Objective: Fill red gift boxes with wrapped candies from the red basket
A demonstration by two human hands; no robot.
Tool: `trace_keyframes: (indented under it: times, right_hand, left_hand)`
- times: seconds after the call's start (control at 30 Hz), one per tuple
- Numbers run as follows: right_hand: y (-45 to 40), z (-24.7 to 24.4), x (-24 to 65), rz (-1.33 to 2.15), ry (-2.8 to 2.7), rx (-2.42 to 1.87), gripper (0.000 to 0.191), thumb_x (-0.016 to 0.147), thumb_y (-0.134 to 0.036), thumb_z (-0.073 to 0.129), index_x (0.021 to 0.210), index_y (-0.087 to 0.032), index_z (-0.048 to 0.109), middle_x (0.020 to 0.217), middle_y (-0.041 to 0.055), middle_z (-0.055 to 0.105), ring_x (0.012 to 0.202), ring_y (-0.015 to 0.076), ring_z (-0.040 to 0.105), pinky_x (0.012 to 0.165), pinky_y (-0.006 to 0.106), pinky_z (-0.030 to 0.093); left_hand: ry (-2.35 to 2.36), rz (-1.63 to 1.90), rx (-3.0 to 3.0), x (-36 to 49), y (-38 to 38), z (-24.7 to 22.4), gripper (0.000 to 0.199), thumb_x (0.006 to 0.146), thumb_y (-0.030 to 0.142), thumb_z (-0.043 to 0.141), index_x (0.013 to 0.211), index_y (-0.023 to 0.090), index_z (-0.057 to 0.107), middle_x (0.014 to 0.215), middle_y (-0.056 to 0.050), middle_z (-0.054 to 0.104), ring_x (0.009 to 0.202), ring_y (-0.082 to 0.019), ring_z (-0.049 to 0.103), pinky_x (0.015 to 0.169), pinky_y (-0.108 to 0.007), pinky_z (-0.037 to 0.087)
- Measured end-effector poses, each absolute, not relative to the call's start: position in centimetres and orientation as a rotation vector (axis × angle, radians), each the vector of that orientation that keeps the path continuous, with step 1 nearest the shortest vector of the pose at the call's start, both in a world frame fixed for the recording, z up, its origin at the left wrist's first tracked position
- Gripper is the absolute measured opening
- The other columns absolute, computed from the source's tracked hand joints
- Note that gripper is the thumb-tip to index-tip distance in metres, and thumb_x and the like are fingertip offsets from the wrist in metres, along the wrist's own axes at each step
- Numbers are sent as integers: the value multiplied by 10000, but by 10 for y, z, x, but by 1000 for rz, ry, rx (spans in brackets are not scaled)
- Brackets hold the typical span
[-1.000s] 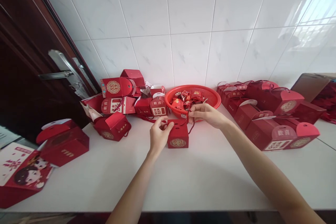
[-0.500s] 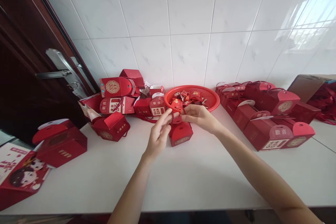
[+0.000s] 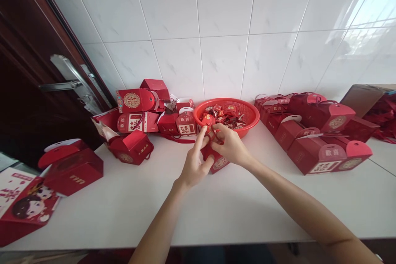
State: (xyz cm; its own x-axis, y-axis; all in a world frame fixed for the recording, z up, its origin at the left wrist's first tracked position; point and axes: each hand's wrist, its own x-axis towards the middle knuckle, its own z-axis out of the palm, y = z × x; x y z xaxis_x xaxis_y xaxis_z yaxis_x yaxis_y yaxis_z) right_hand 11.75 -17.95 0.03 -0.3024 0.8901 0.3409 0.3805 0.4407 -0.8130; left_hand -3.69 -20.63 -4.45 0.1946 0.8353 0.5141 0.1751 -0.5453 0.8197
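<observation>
A small red gift box (image 3: 220,164) with a gold pattern stands on the white table, turned slightly askew. At its top, my right hand (image 3: 231,145) is closed in a pinch on a thin dark red ribbon. My left hand (image 3: 194,164) is closed beside it, fingertips at the same ribbon and the thumb against the box's left side. Both hands cover the box's top, so the ribbon's course is mostly hidden. Just behind them sits a red plastic basket (image 3: 253,123) holding wrapped candies (image 3: 230,111).
At the left lie a pile of red gift boxes (image 3: 133,121), another red box (image 3: 76,173) and a printed carton (image 3: 29,202). Closed gift boxes (image 3: 312,152) stand grouped on the right, near a cardboard box (image 3: 359,98) of red ribbons (image 3: 385,117). A tiled wall (image 3: 222,62) borders the back.
Both hands have drawn closer together and lower over the box. The box has turned and shifted slightly right. My left thumb now rests on its side.
</observation>
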Motion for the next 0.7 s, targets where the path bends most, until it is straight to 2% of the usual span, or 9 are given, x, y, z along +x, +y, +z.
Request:
trace_keyframes:
  times: [0.17, 0.23, 0.3, 0.4, 0.5, 0.57, 0.7]
  right_hand:
    - [-179, -5, 117, 868, -1858, -995, 440, 675, -211, 646, 1095, -226, 514, 824, -19, 656, 741, 184, 633, 646, 282, 467]
    - [-180, -8, 114, 880, -1853, -994, 399, 684, -212, 640, 1066, -224, 524, 794, -23, 657, 709, 176, 623, 637, 278, 460]
    - [-179, -10, 112, 856, -1823, -981, 299, 707, -192, 586, 1001, -221, 541, 756, -24, 649, 682, 166, 607, 638, 275, 455]
    - [-176, -12, 111, 838, -1731, -957, 228, 723, -179, 527, 946, -214, 557, 745, -16, 650, 688, 164, 606, 659, 281, 468]
    - [-172, -10, 115, 898, -1669, -930, 211, 709, -184, 521, 914, -208, 564, 798, -3, 673, 711, 163, 610, 677, 288, 484]
    - [-169, -9, 118, 945, -1665, -919, 196, 695, -185, 524, 886, -202, 568, 840, 8, 683, 735, 164, 613, 692, 291, 489]
    - [-166, -5, 125, 929, -1763, -970, 176, 696, -196, 541, 868, -196, 575, 795, -5, 648, 707, 155, 581, 659, 277, 457]
  left_hand:
    - [863, 1331, 1914, -34, -208, -45, 913, 813, 156, 629, 1612, 253, 199, 1593, -115, 417, 1487, -289, 363, 1186, -444, 384]
    - [874, 1321, 1917, -33, -208, -45, 917, 814, 192, 656, 1610, 248, 203, 1570, -132, 449, 1468, -301, 397, 1157, -446, 417]
    - [921, 1345, 1934, -32, -208, -45, 889, 811, 229, 678, 1592, 240, 254, 1500, -142, 533, 1413, -305, 476, 1112, -436, 461]
    - [1094, 1485, 1969, -30, -207, -46, 747, 831, 287, 683, 1516, 228, 392, 1301, -119, 672, 1230, -274, 627, 1044, -412, 505]
    - [1331, 1635, 1985, -29, -203, -50, 593, 830, 338, 705, 1387, 239, 528, 1116, -88, 696, 1064, -253, 662, 967, -400, 528]
    - [1434, 1660, 2007, -29, -199, -53, 557, 798, 347, 741, 1320, 245, 578, 1088, -91, 660, 1056, -265, 634, 952, -407, 525]
    - [1485, 1568, 2059, -29, -193, -62, 402, 738, 351, 789, 1109, 238, 680, 1202, -109, 580, 1189, -307, 562, 1028, -449, 481]
